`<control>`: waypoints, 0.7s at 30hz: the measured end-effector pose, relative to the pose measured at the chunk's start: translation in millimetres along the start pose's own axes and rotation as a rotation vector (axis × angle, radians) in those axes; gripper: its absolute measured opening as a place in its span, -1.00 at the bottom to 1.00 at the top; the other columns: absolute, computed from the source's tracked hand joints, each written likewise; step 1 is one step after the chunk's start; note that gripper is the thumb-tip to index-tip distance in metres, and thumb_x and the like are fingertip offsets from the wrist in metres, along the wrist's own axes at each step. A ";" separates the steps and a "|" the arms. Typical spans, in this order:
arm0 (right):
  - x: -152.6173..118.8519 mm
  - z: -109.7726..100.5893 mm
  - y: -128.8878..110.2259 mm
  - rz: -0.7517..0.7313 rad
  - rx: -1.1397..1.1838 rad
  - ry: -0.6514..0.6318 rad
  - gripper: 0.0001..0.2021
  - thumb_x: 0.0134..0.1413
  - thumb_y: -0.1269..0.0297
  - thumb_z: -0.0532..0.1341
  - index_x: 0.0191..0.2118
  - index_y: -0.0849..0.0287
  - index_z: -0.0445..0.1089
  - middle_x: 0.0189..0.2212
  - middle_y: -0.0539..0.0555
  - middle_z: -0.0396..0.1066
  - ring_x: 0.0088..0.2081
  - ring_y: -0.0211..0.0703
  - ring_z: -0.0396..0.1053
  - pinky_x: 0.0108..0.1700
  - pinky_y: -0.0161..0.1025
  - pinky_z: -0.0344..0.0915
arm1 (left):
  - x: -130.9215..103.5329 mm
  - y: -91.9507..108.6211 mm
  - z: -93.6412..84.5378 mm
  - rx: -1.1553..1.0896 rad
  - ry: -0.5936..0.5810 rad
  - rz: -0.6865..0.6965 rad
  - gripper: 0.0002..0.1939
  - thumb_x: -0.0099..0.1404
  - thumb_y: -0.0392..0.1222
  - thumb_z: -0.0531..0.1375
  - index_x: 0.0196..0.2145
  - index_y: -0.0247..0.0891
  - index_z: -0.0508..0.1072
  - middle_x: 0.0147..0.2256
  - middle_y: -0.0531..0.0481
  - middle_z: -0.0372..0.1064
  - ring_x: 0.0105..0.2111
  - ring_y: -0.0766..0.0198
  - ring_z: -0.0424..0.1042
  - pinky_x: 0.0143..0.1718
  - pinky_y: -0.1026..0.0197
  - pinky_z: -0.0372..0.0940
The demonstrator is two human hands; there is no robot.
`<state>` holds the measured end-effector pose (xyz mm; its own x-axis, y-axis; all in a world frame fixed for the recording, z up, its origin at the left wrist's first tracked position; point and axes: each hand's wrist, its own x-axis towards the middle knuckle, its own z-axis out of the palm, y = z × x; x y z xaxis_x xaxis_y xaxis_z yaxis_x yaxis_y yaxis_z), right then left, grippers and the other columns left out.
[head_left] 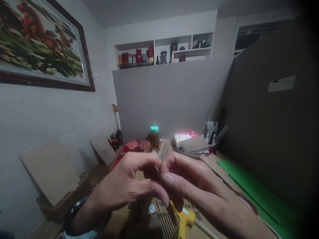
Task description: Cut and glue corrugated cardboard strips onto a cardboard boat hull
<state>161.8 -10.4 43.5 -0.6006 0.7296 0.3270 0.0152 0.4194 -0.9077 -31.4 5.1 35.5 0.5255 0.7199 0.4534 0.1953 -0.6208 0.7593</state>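
Note:
Both hands meet in the middle of the head view around a small piece of cardboard with a dark printed mark. My right hand pinches its lower end between thumb and fingers. My left hand is curled with its index fingertip against the left side of the piece; its thumb sits lower, and part of the grip is hidden. Below the hands lies a yellow hot glue gun with a small red light. Beside it is a strip of corrugated cardboard, on a larger printed cardboard surface.
Green sheets lie along the right. At the back stand a jar with a glowing lid, a corrugated sheet over a packet, and a cup of tools. A tall grey board closes off the rear; cardboard leans at left.

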 end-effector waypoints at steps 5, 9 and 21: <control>-1.3 2.6 1.3 -0.019 -0.092 0.017 -0.77 0.33 0.27 0.10 -0.41 0.17 0.25 -0.50 -0.10 0.20 -0.45 -0.33 0.17 -0.44 -0.39 0.13 | -1.7 2.8 1.3 0.160 0.039 0.093 -0.85 0.14 -0.41 0.34 -0.45 -0.25 0.46 -0.49 0.14 0.41 -0.48 0.37 0.40 -0.39 0.37 0.27; -1.5 3.1 1.0 -0.033 -0.163 0.032 -0.79 0.31 0.35 0.12 -0.41 0.17 0.28 -0.53 -0.12 0.23 -0.47 -0.36 0.19 -0.45 -0.42 0.13 | -3.6 4.4 0.9 0.226 0.050 0.102 -0.88 0.14 -0.41 0.32 -0.43 -0.27 0.47 -0.47 0.10 0.44 -0.46 0.34 0.43 -0.38 0.36 0.29; -6.8 8.4 -2.5 -0.258 -0.628 0.220 -0.88 0.21 0.45 0.16 -0.33 0.17 0.43 -0.49 -0.06 0.40 -0.47 -0.32 0.31 -0.42 -0.40 0.21 | -3.7 -1.3 -0.9 0.393 0.080 0.139 -0.86 0.14 -0.46 0.28 -0.43 -0.28 0.44 -0.50 0.13 0.36 -0.50 0.38 0.30 -0.43 0.35 0.18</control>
<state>159.1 -20.9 41.4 -0.4727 0.6294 0.6168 0.3915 0.7771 -0.4929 -34.3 3.5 33.2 0.5065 0.6331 0.5854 0.4364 -0.7737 0.4592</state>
